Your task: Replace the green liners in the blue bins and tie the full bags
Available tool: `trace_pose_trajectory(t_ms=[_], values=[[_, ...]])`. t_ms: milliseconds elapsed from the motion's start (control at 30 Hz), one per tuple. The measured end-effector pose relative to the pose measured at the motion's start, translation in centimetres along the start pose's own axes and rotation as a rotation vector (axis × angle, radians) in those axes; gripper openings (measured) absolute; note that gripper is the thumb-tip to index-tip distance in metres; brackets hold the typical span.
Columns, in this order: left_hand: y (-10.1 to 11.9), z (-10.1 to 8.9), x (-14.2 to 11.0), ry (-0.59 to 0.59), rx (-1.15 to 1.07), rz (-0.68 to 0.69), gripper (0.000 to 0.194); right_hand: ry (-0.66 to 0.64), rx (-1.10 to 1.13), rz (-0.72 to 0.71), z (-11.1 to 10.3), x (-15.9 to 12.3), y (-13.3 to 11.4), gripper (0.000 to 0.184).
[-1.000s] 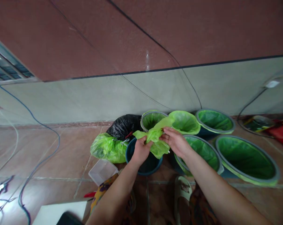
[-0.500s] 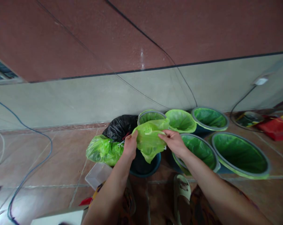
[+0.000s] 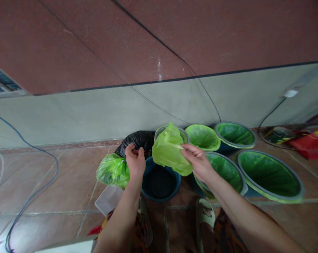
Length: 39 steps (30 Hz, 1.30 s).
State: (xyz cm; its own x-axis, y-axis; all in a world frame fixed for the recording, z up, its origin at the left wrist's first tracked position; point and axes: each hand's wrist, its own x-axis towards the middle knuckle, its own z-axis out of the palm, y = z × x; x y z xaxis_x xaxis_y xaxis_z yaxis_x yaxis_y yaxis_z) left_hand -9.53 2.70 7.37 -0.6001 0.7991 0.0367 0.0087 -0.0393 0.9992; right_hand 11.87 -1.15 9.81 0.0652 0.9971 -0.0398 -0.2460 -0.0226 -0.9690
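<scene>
My right hand [image 3: 197, 161] pinches the edge of a light green plastic bag [image 3: 169, 151], which hangs partly puffed out to its left. My left hand [image 3: 136, 160] is off the bag, fingers apart and curved, holding nothing. Below and between the hands stands an unlined blue bin [image 3: 160, 182], its dark inside showing. A knotted green bag [image 3: 113, 170] and a black plastic bag [image 3: 139, 140] lie beside and behind my left hand. Right of the held bag are bins with green liners, among them a near bin [image 3: 223, 168] partly behind my right forearm.
More lined bins stand along the wall, including a far right bin [image 3: 271, 175] and a back bin [image 3: 235, 133]. A clear plastic box [image 3: 108, 199] sits at left. A blue cable [image 3: 39, 149] crosses the floor; a red dustpan-like object [image 3: 310, 144] lies at right.
My left hand has let go of the green bag and moved left. The bag, once stretched between both hands, now hangs from my right hand, and more of the blue bin shows.
</scene>
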Motion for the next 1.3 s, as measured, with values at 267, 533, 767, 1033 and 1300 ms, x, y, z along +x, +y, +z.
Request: trace_pose_trajectory(t_ms=[267, 533, 767, 1033, 1300], values=[[2.4, 0.4, -4.2, -0.902, -0.094, -0.377, 0.032, -0.453, -0.582, -0.265, 3.2, -2.6, 2.6, 0.021], [1.6, 0.0, -1.9, -0.611, -0.032, -0.233, 0.017, -0.201, -0.74, -0.274, 2.1, -1.8, 2.4, 0.023], [2.8, 0.0, -3.5, -0.892, -0.07, -0.276, 0.034, -0.095, -0.981, -0.3, 1.8, -0.7, 3.9, 0.037], [2.0, -1.6, -0.5, -0.73, 0.476, 0.255, 0.034, 0.218, -0.992, -0.439, -2.3, 1.6, 1.2, 0.032], [2.2, -4.3, 2.5, -0.109, 0.826, 0.357, 0.051, 0.529, -1.11, -0.526, -7.8, 2.6, -1.0, 0.038]])
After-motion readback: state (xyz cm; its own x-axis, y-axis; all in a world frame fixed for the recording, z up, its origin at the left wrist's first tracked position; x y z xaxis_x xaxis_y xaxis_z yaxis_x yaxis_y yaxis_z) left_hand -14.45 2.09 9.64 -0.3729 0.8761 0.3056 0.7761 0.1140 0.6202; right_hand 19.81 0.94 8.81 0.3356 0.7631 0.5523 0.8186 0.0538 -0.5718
